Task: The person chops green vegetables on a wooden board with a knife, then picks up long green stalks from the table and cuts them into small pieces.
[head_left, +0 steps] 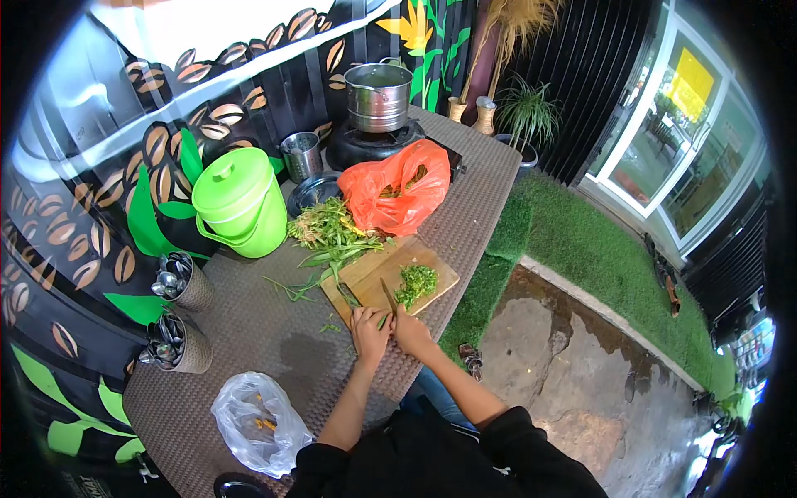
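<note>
A wooden cutting board (pixel 369 266) lies on the brown mat-covered table (pixel 274 332). My left hand (pixel 369 330) presses down a bunch of long green stalks (pixel 359 300) at the board's near edge. My right hand (pixel 409 328) grips a knife (pixel 388 295), its blade resting on the board beside the stalks. A small heap of chopped greens (pixel 415 282) sits on the board's right side. More uncut leafy greens (pixel 330 231) lie piled at the board's far end.
An orange plastic bag (pixel 398 187), a lidded green bucket (pixel 241 203), a steel pot (pixel 378 95) on a burner, steel cutlery holders (pixel 178 278) and a clear plastic bag (pixel 256 419) stand on the table. Artificial grass and wet paving lie to the right.
</note>
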The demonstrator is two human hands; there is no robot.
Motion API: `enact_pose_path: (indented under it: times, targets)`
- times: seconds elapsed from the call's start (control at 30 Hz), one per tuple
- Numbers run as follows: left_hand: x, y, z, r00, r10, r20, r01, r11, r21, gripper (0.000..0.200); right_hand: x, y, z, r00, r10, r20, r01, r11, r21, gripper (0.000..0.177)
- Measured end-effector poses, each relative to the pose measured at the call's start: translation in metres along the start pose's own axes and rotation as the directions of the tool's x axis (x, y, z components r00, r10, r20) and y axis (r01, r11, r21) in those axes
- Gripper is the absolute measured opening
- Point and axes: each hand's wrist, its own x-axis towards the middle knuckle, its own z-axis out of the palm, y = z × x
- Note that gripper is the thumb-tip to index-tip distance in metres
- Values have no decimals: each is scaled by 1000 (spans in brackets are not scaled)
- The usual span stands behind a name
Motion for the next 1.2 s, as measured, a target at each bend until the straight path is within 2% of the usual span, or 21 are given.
enact_pose_path:
  times: [0.1, 0.13, 0.17, 0.2, 0.3, 0.37, 0.4, 0.53, 0.63, 0.67, 0.87, 0.93, 0.97, 1.1, 1.17, 1.2]
  targets:
    - [0, -1, 0, 1000, -13, -6, 12, 998, -67, 14, 0, 6, -6, 999, 12, 45, -11, 1000, -27, 30]
    - [-1, -2, 1, 996, -86, -11, 84, 991, -99, 15, -6, 4, -4, 999, 12, 44, -11, 1000, -28, 30]
    - [-2, -3, 3, 988, -157, -14, 154, 979, -133, 16, -15, 0, 1, 1000, 28, -6, -28, 998, -48, 30]
    - [-2, -3, 4, 988, -157, -16, 153, 979, -135, 16, -19, -4, 4, 997, 42, -57, -46, 997, -68, 29]
    - [-5, -3, 3, 992, -117, -53, 111, 988, -109, 19, -14, -9, 6, 995, 101, 2, -101, 994, -52, 35]
    - [-7, -1, 0, 998, 28, -54, -31, 998, -46, 20, -3, -3, -2, 998, 55, 24, -54, 998, -44, 35]
    - [-8, -2, -1, 998, 28, -52, -31, 998, -46, 20, -1, 0, -5, 999, 11, 44, -9, 999, -39, 35]
    - [-9, -5, 0, 999, -11, -47, 7, 995, -98, 19, -11, -1, -5, 999, 8, 48, -8, 1000, -18, 35]
    - [-7, -3, 1, 998, -26, -58, 20, 995, -99, 20, -27, -18, 9, 990, 144, -8, -144, 987, -64, 35]
    - [-8, -2, 1, 997, -41, -59, 35, 995, -94, 21, -24, -17, 7, 989, 145, -6, -145, 987, -65, 35]
    - [-6, -1, 0, 997, -60, -39, 56, 993, -100, 32, -4, -2, 2, 999, -44, -27, 46, 998, 43, 35]
    - [-8, -3, 1, 997, -67, -34, 62, 990, -126, 29, -21, -11, 4, 997, 47, -53, -51, 996, -78, 32]
    - [-8, -5, 1, 997, -70, -25, 66, 986, -151, 27, -22, -15, 7, 997, 48, -56, -52, 996, -74, 32]
    - [-13, -7, 0, 999, -41, -2, 41, 997, -71, 23, -13, -18, 10, 995, 99, -31, -101, 994, -47, 30]
    - [-14, -7, -2, 996, 88, -16, -87, 995, 37, 18, -5, -15, 4, 996, 92, -11, -93, 996, -13, 30]
    - [-13, -7, -2, 996, 90, -22, -89, 995, 38, 18, -4, -10, -2, 998, 63, 15, -63, 998, -5, 30]
